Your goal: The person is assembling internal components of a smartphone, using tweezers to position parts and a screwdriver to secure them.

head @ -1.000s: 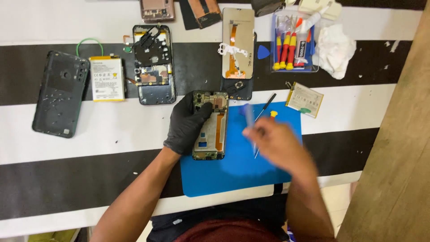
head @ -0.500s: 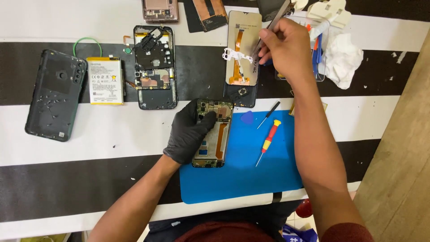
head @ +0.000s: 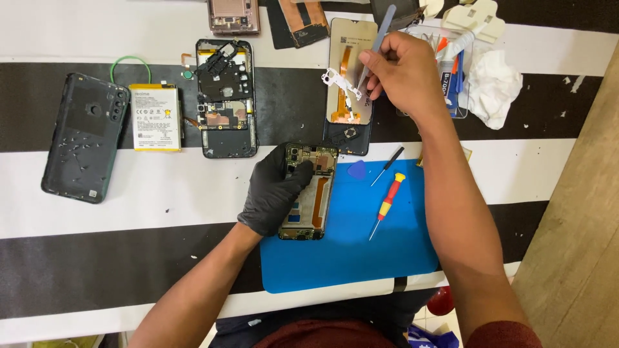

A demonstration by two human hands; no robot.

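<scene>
Two hands are at work over a striped counter (head: 97,219). Landmark for all positions: the blue mat (head: 361,245) at the near edge.

Left hand (head: 277,193), in a black glove, lies on the mat's left margin. Its fingers (head: 303,171) are curled over the upper end of an opened phone frame (head: 309,193), thumb side pressing the top corner; the frame lies flat, half on the mat, half on the counter. Grip is closed on the frame.

Right hand (head: 400,71), bare, is beyond the mat's far edge. Its fingers are pinched narrow round grey tweezers (head: 374,45), which slant down and left. The tweezer tips meet a small white bracket (head: 338,80) over a screen panel (head: 351,71) lying face down. Whether the bracket is lifted clear of the panel cannot be told.

On the mat, right of the frame: a blue pick (head: 356,170), a black-handled tool (head: 388,165) and a red and yellow screwdriver (head: 389,201), all apart from both hands.

Left of the mat, further out: a second gutted phone (head: 225,103), a battery (head: 155,117) just beside it, and a dark back cover (head: 84,136) further left.

Right of the panel: a crumpled white cloth (head: 493,87).
</scene>
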